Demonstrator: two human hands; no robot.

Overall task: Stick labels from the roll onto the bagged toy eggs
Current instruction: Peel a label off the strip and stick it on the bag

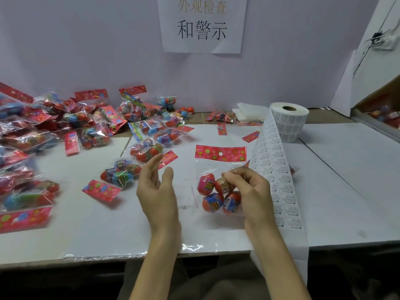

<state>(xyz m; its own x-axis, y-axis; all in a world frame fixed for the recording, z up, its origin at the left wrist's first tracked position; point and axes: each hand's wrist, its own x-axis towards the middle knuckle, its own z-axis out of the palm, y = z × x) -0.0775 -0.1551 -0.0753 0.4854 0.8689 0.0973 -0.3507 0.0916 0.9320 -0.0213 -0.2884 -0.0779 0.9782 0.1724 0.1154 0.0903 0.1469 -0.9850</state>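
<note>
A clear bag of toy eggs (213, 197) with a red flowered header card (220, 153) lies on the white table in front of me. My right hand (249, 189) rests on the bag's right side, fingers curled and pinching at the plastic near the top egg. My left hand (157, 185) hovers open to the left of the bag, holding nothing. The label roll (289, 121) stands at the back right, and its strip of labels (279, 189) runs down past my right wrist over the table's front edge.
A heap of bagged eggs (71, 124) covers the left and back of the table, with two more bags (121, 175) near my left hand. Loose red header cards (250, 136) lie about. A paper sign (202, 24) hangs on the wall; a box (381, 109) sits at right.
</note>
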